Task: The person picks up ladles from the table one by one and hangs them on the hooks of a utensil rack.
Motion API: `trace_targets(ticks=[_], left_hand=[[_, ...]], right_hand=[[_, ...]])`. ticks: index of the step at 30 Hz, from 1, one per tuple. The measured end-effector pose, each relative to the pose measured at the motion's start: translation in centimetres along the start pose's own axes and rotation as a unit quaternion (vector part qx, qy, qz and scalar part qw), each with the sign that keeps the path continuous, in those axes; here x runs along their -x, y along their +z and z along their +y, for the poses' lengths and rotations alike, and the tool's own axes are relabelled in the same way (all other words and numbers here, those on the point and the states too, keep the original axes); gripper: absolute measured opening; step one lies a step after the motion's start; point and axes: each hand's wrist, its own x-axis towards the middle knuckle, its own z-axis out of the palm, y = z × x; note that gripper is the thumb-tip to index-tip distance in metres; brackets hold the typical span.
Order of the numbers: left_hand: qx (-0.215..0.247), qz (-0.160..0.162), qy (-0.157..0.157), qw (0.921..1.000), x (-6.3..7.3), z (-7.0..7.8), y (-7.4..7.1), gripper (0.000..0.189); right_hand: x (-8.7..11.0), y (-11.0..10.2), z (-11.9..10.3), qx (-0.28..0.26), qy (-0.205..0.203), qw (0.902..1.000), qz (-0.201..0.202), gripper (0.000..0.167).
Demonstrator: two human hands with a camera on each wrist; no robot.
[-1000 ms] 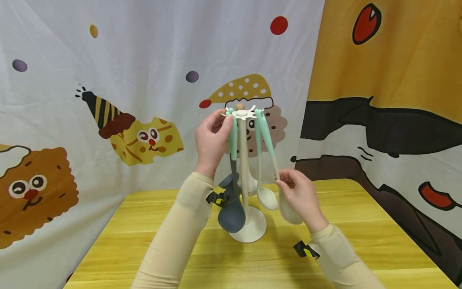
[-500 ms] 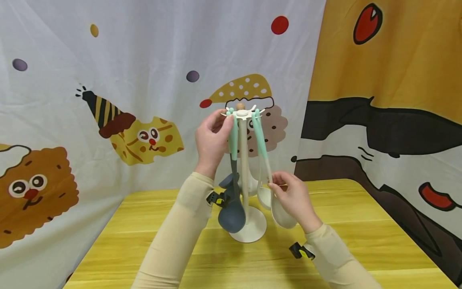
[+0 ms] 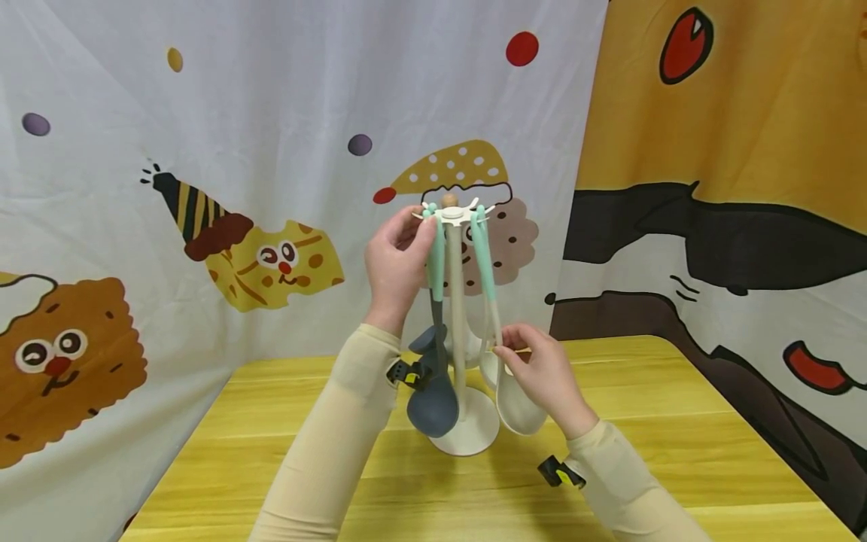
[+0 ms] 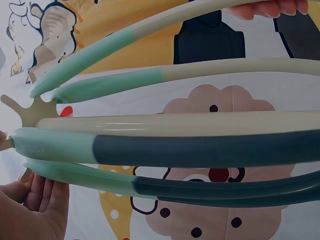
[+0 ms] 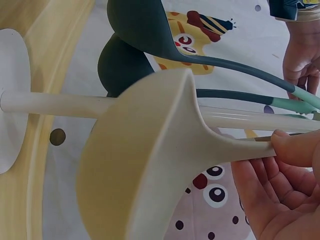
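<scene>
A cream utensil stand [image 3: 467, 443] with a round base, a pole and a star-shaped hook top is upright on the table. My left hand [image 3: 398, 260] grips the left side of its hook top, by the mint handle ends. My right hand [image 3: 545, 373] pinches the shank of a cream ladle [image 5: 135, 150] with a mint handle. That ladle hangs at the stand's right side, its handle top at a hook. On the left hang a dark blue ladle [image 3: 433, 406] and another dark blue utensil [image 5: 120, 65]. Behind the held ladle hangs a second cream utensil [image 4: 225, 69].
The stand rests on a yellow wood-grain table [image 3: 305, 467]. Behind it hangs a white and orange cartoon-print curtain [image 3: 284, 90]. One more cream utensil [image 3: 466, 348] is partly hidden behind the pole.
My right hand has moved left and slightly down with the cream ladle, bringing it closer to the pole and hanging steeper. The left hand has stayed at the hook top.
</scene>
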Motion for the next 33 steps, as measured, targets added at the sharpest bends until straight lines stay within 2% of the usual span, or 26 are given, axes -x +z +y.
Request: trace_targets(ticks=[11,20,25,33], left_hand=[[0.005,0.005,0.001,1.0000,0.0,-0.1,0.0,0.032],[0.006,-0.002,-0.004,1.0000,0.0,0.0,-0.2,0.034],[0.008,-0.010,-0.008,0.9999,0.1,0.0,-0.3,0.034],[0.012,-0.015,-0.018,0.9996,0.3,0.0,-0.3,0.048]], right_hand=[[0.0,0.1,0.2,0.004,-0.001,0.9996,-0.030,0.019],[0.2,-0.6,0.8,0.001,-0.035,0.9988,-0.035,0.026],[0.4,-1.2,1.0,0.011,-0.041,0.9986,-0.033,0.028],[0.9,-2.2,1.3,0.028,-0.041,0.9983,-0.031,0.028]])
